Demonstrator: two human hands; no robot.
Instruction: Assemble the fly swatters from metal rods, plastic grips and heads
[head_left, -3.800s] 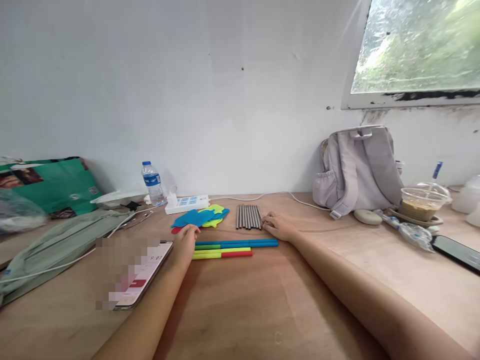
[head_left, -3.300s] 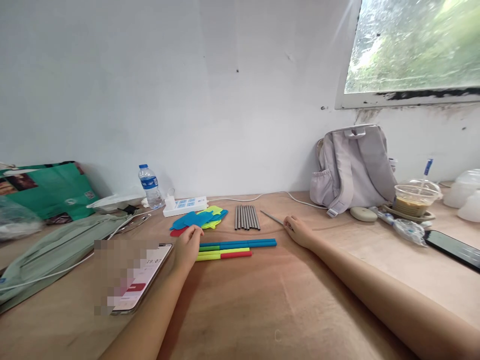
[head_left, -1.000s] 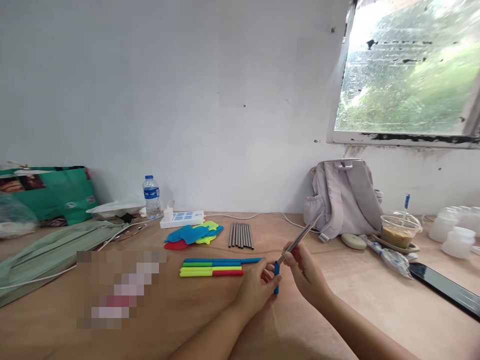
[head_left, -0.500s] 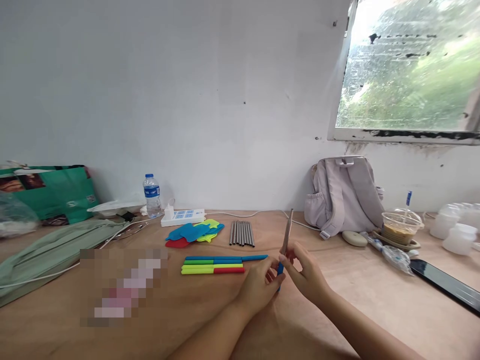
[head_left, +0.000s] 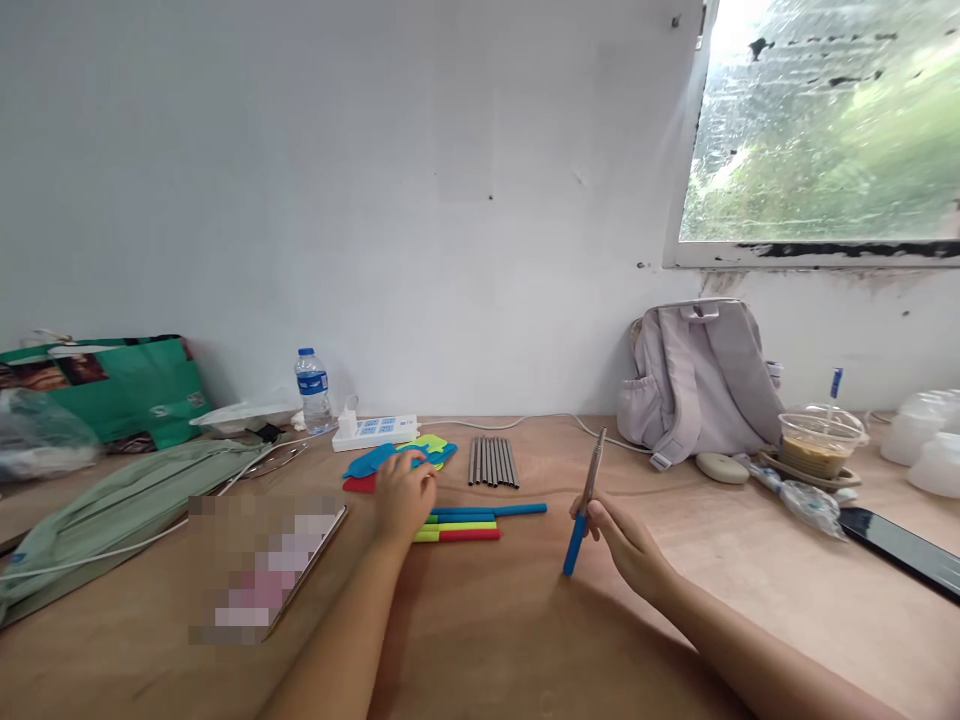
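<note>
My right hand (head_left: 626, 540) pinches a metal straw (head_left: 590, 478) that stands tilted on the table, its lower end inside a blue sleeve (head_left: 574, 546). My left hand (head_left: 403, 495) rests, fingers curled, on the left ends of the coloured sleeves (head_left: 480, 522), which lie side by side in blue, green, yellow and red. Just beyond my left hand lies a pile of flat blue, yellow and red shapes (head_left: 397, 458). A row of several bare metal straws (head_left: 493, 461) lies behind the sleeves.
A phone (head_left: 300, 550) lies at the left front, a green bag (head_left: 112, 490) and cable beside it. At the wall stand a water bottle (head_left: 313, 378), a power strip (head_left: 375, 432) and a grey backpack (head_left: 697, 375). A drink cup (head_left: 819, 443) and dark phone (head_left: 900, 540) lie at the right.
My left hand has let go of the blue sleeve and gone left to the coloured sleeves. My right hand keeps the straw, now with the blue sleeve on its lower end.
</note>
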